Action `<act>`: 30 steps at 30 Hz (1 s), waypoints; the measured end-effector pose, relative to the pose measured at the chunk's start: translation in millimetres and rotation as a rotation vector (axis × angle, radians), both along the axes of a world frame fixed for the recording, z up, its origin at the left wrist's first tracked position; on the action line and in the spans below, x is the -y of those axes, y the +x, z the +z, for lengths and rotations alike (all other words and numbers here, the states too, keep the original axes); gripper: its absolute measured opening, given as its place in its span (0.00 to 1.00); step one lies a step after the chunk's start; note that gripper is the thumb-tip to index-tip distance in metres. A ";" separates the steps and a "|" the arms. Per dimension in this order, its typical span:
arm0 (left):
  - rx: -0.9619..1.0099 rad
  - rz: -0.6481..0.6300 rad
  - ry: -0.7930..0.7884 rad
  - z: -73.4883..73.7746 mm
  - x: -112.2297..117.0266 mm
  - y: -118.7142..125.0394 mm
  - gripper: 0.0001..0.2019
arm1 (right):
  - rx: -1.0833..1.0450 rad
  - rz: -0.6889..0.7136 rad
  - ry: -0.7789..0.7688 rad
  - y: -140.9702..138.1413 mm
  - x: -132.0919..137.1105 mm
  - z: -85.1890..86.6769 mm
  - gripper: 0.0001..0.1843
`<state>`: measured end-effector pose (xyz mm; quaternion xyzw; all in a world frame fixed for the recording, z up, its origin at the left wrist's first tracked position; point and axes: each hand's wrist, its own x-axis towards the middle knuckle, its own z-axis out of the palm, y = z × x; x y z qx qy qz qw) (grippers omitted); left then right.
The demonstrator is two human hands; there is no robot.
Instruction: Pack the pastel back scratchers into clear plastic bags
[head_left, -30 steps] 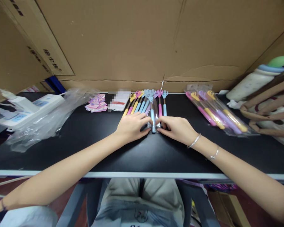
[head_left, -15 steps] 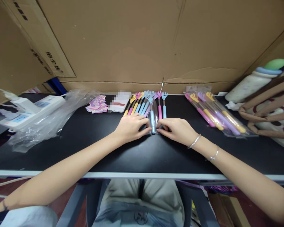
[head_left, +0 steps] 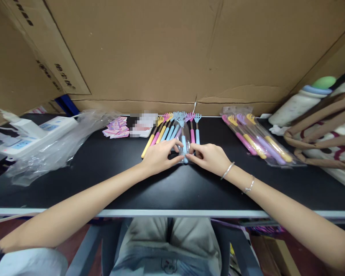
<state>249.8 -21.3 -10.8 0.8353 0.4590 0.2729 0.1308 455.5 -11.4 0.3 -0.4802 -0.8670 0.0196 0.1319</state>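
Working from both sides, a person's left hand [head_left: 161,156] and right hand [head_left: 209,158] are grasping a clear wrapper [head_left: 187,135] near its close end, fingers curling and thumbs almost meeting at a blue scratcher [head_left: 184,142]. The scratcher is lying along the wrapper at mid-desk, its clawed head pointing away from the person. Two silvery bracelets [head_left: 227,170] are circling the right wrist and forearm. Just beyond the hands, loose scratchers [head_left: 147,146] in yellow, pink, blue and purple are fanning out on either side of the wrapper. Left of them, a partly blurred white item [head_left: 145,132] is resting beside a scatter of pink cards [head_left: 116,127]; farther left, clear plastic [head_left: 66,142] is lying crumpled against a white power strip [head_left: 36,135]. To the right, wrapped scratchers [head_left: 258,138] are lying slantwise on the black desk [head_left: 126,191], near a crumpled tissue [head_left: 278,130], a tilting bottle [head_left: 294,105] and a tote [head_left: 327,134] with brown handles. Cardboard [head_left: 149,50] is walling in the back.
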 end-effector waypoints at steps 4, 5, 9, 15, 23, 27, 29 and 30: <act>0.052 -0.016 -0.082 -0.7 0.3 2.3 0.15 | -0.010 -0.024 -0.018 -0.9 -1.6 -1.1 0.12; 0.062 -0.020 -0.097 -1.3 0.5 2.9 0.15 | -0.009 -0.025 -0.017 -1.0 -2.1 -1.5 0.12; 0.111 -0.042 -0.145 -4.5 0.3 4.9 0.14 | -0.001 -0.026 0.002 -0.9 -4.3 -4.3 0.10; 0.232 -0.118 -0.211 -8.6 -3.5 4.6 0.12 | -0.027 0.001 0.026 -1.0 -3.0 -6.4 0.08; 0.416 -0.219 -0.211 -11.6 -7.0 5.2 0.09 | -0.267 0.169 -0.019 0.1 -3.1 -7.2 0.05; 0.518 -0.218 -0.226 -8.7 -5.0 7.1 0.08 | -0.472 0.317 -0.124 -2.9 -4.1 -9.3 0.04; 0.558 -0.206 -0.236 -7.2 -4.2 7.1 0.08 | -0.570 0.321 -0.238 -4.8 -2.9 -8.3 0.06; 0.570 -0.196 -0.236 -6.6 -3.9 6.9 0.08 | -0.622 0.311 -0.308 -5.4 -2.3 -7.6 0.07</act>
